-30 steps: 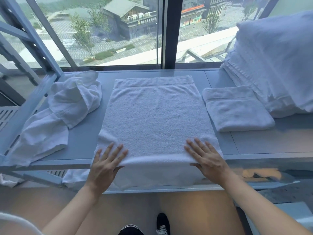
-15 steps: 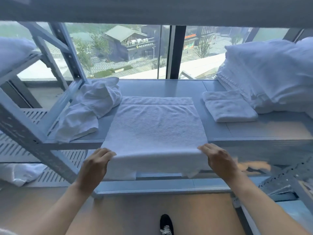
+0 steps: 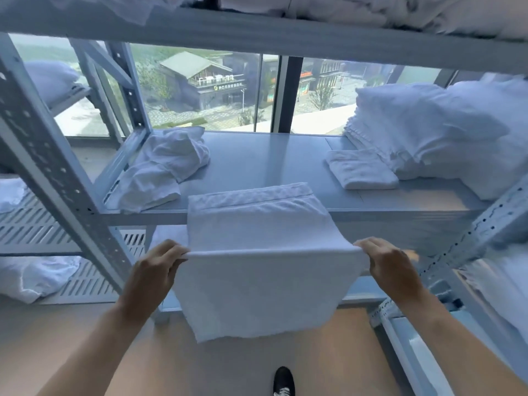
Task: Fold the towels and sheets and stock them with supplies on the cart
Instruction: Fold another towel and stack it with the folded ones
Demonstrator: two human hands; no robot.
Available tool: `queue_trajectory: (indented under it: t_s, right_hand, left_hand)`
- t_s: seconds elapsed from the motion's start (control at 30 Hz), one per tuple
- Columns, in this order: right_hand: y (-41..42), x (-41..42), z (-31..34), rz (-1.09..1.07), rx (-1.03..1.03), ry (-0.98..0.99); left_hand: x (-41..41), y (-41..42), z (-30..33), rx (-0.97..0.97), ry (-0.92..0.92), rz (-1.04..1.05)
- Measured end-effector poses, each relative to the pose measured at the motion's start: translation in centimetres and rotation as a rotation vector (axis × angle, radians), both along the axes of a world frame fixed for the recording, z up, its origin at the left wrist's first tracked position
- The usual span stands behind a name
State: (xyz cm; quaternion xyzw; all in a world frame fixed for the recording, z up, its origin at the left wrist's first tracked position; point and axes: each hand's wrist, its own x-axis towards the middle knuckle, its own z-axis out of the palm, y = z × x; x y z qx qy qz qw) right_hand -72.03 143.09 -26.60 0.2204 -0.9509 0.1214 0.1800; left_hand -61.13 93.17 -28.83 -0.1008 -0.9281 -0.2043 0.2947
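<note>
A white towel (image 3: 257, 224) hangs folded over between my hands, lifted mostly off the grey shelf (image 3: 265, 161); only its far hem still lies near the shelf's front edge. My left hand (image 3: 155, 271) pinches the fold's left corner. My right hand (image 3: 390, 265) pinches the right corner. The towel's near layer droops down in front of the shelf. A folded white towel (image 3: 361, 172) lies on the shelf at the right.
Crumpled white towels (image 3: 165, 167) lie at the shelf's left. A tall stack of white linen (image 3: 434, 132) fills the right end. Slanted metal uprights (image 3: 51, 167) frame the left; another shelf (image 3: 257, 27) runs overhead. More linen sits on lower shelves. My shoe (image 3: 283, 381) stands on the floor.
Both hands went from lying flat on the towel's near fold to pinching its corners, then pulled the towel toward me and up off the shelf. The view has backed away.
</note>
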Motion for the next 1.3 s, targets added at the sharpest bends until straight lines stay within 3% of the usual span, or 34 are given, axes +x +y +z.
queue_trajectory:
  t_s: [0.23,0.4,0.73,1.0,1.3]
  right_hand:
    - [2.4,3.7,1.7,-0.062,0.015,0.014]
    - [4.4,5.6,2.0,-0.112,0.031,-0.079]
    - [5.0,5.0,2.0,-0.156,-0.009,-0.104]
    - [2.5,-0.8,0.5,-0.124,-0.056,-0.015]
    - [-0.5,-14.7,-3.3,-0.083,-0.112,-0.083]
  left_hand:
    - [0.7,2.5,-0.4,0.077,0.050,-0.021]
    - [-0.2,4.5,-1.1,0.109,0.029,-0.047]
    - [-3.8,5.0,-0.4,0.101,0.027,-0.095]
    - [-8.2,3.0,-0.5,0.054,-0.010,-0.041]
    - [-16.8,-0.5,-2.6,0.052,-0.041,0.068]
